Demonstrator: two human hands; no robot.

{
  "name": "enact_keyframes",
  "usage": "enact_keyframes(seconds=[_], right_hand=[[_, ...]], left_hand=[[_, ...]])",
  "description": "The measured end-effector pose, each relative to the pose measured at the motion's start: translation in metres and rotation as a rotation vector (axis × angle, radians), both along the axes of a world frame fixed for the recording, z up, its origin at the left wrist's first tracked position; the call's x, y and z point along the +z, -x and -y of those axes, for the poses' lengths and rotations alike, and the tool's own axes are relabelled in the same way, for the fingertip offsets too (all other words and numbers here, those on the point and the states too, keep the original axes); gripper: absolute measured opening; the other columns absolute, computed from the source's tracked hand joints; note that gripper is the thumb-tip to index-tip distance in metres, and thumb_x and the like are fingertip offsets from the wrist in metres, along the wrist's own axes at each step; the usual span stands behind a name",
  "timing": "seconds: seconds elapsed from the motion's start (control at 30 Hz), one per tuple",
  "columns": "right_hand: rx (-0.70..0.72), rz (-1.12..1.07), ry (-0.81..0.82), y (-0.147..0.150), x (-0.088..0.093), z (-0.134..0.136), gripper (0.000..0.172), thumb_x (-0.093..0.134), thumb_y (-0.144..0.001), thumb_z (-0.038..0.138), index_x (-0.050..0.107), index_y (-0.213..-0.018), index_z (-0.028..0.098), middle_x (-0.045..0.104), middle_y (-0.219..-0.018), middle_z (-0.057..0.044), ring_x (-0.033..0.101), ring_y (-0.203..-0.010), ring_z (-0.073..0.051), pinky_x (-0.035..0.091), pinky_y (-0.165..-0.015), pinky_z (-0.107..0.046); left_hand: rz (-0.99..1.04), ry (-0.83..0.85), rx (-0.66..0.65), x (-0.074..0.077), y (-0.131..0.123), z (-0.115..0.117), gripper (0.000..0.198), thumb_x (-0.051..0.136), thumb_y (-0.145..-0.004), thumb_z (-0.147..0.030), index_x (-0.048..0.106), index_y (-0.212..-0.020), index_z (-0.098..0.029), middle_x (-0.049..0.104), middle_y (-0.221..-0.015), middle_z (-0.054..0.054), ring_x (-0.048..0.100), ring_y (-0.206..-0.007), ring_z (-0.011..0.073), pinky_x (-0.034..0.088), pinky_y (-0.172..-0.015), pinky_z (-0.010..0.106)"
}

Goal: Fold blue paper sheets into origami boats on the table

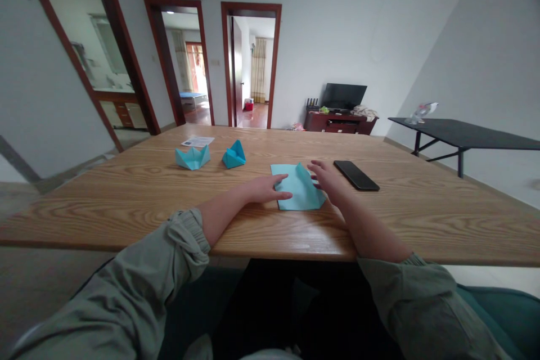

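Observation:
A light blue sheet of paper (298, 188) lies on the wooden table (169, 202) in front of me, its right part folded up. My left hand (266, 188) rests flat on the sheet's left edge with fingers stretched out. My right hand (327, 177) touches the raised right flap, fingers extended and slightly apart. Neither hand grips the paper.
Two folded blue paper shapes (193, 157) (234, 154) sit further back on the left. A black phone (356, 175) lies right of the sheet. A white card (197, 141) lies near the far edge. A black side table (464, 135) stands at right.

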State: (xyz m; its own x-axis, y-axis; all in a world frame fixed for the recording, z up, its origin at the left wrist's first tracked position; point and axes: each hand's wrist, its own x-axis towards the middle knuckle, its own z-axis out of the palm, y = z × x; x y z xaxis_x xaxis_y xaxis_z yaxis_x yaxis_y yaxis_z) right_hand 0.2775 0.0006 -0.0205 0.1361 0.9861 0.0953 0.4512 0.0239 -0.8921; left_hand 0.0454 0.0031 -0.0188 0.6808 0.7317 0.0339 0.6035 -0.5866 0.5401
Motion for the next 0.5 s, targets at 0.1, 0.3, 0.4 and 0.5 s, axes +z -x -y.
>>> enact_keyframes(seconds=[0.1,0.3,0.4,0.5], right_hand=[[-0.067,0.065,0.089,0.000,0.002,0.001,0.063,0.052,-0.081,0.049,0.044,-0.135,0.018,0.063,-0.114,-0.016,0.064,-0.084,-0.022,0.052,-0.060,-0.029],[-0.001,-0.083,0.191,0.008,0.005,0.010,0.068,0.059,-0.077,0.047,0.043,-0.136,0.018,0.060,-0.118,-0.016,0.064,-0.072,-0.018,0.053,-0.055,-0.028],[0.042,-0.072,0.189,0.013,0.001,0.008,0.069,0.060,-0.077,0.046,0.042,-0.137,0.018,0.064,-0.114,-0.014,0.065,-0.072,-0.019,0.053,-0.056,-0.029],[0.003,0.183,0.101,0.014,-0.003,0.002,0.066,0.060,-0.078,0.041,0.046,-0.136,0.015,0.065,-0.112,-0.015,0.066,-0.084,-0.023,0.052,-0.067,-0.031]], left_hand=[[-0.048,-0.049,-0.022,-0.001,0.001,0.000,0.089,0.049,-0.076,-0.072,0.033,-0.146,-0.020,0.047,-0.141,0.014,0.050,-0.123,0.0304,0.037,-0.102,0.039],[-0.097,-0.068,-0.028,0.003,-0.003,0.007,0.085,0.040,-0.078,-0.076,0.037,-0.144,-0.023,0.045,-0.144,0.011,0.044,-0.129,0.0302,0.032,-0.106,0.040],[-0.139,-0.125,-0.087,0.003,-0.011,0.017,0.084,0.037,-0.079,-0.076,0.034,-0.146,-0.025,0.041,-0.147,0.012,0.039,-0.132,0.0337,0.028,-0.108,0.047],[-0.191,-0.165,-0.191,0.000,-0.021,0.027,0.082,0.038,-0.077,-0.078,0.029,-0.147,-0.035,0.025,-0.155,0.006,0.021,-0.141,0.0386,0.014,-0.111,0.057]])
